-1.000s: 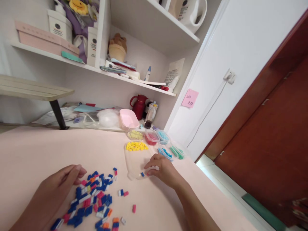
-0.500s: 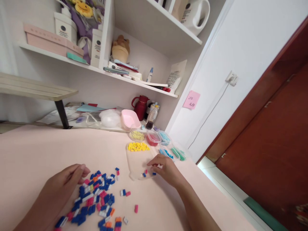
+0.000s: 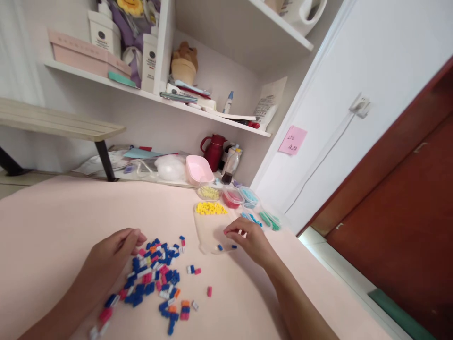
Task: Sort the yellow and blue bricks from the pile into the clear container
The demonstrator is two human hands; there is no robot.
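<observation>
My right hand (image 3: 252,240) is over the clear shallow tray (image 3: 203,232), thumb and fingertips pinched on a small pink toy brick (image 3: 225,232). Below it, in the tray's near part, lie a blue brick (image 3: 220,247) and another dark blue brick (image 3: 234,247) near the edge. Yellow bricks (image 3: 211,208) are gathered at the tray's far end. To the left, my left hand (image 3: 115,250) rests beside a loose pile of blue, white, pink and orange bricks (image 3: 155,269). Its fingers are curled with the thumb against them; whatever they hold, if anything, is hidden.
Small clear tubs with pale yellow pieces (image 3: 208,192), red pieces (image 3: 232,197), light blue pieces (image 3: 249,196) and green pieces (image 3: 269,219) stand behind the tray. A pink basin (image 3: 199,170), a red jug (image 3: 214,152) and a bottle (image 3: 231,166) are farther back under a shelf (image 3: 212,114).
The pink brick that lay in the tray is now between my right fingertips. The view has shifted, moving the scene slightly right and up. My left hand stays by the pile.
</observation>
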